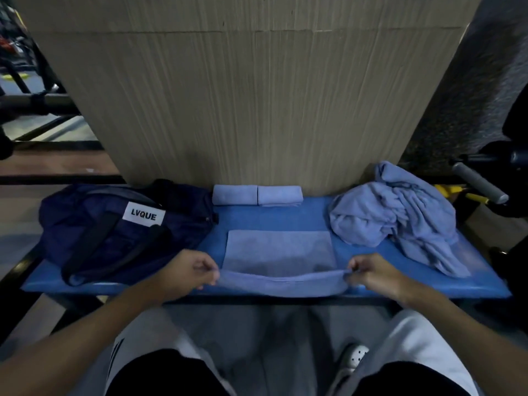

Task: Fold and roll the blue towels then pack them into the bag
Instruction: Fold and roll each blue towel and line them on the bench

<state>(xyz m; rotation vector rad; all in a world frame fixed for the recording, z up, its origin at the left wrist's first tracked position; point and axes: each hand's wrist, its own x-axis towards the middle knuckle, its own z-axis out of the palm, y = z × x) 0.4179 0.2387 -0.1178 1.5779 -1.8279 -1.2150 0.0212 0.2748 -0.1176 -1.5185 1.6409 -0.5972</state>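
A light blue towel [278, 251] lies flat in the middle of the blue bench [483, 284], its near edge lifted. My left hand [190, 271] pinches the near left corner and my right hand [371, 271] pinches the near right corner. Two rolled towels [257, 195] lie side by side at the back against the pillar. A heap of loose blue towels [400, 215] sits on the right end. A dark navy bag [123, 227] with a white "LVQUE" label lies on the left end of the bench.
A wide beige pillar [257, 95] rises directly behind the bench. Black metal gym frames [37, 101] stand at the left. A grey padded handle [480, 182] and yellow parts are at the right. My legs and a white shoe [354, 357] are below the bench edge.
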